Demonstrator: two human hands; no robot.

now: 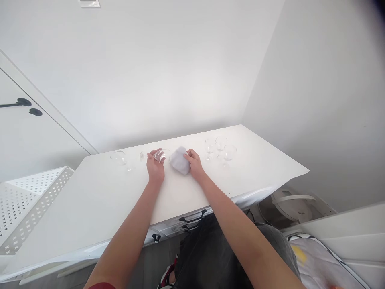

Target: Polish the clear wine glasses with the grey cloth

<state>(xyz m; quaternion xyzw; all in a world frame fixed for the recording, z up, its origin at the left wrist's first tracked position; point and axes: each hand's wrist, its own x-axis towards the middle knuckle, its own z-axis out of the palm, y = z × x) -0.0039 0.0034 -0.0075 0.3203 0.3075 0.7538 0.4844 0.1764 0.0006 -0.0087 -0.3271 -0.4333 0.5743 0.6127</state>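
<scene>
A clear stemmed glass (163, 155) lies sideways in my left hand (155, 165), its foot pointing left and its bowl pointing right. My right hand (195, 162) pinches a light grey cloth (180, 161), which hangs just beside the mouth of that glass. Another stemmed glass (120, 157) is on the white tabletop (177, 196) to the left of my hands. To the right of the cloth, three more glasses stand close together: one at the left (210, 146), one at the back (221, 143) and one nearer the front (230, 152).
Dark drawer handles (192, 218) are on the front of the white cabinet below the tabletop. A perforated white panel (33, 196) is at the left, by a door with a black handle (24, 102). Walls rise behind and at the right.
</scene>
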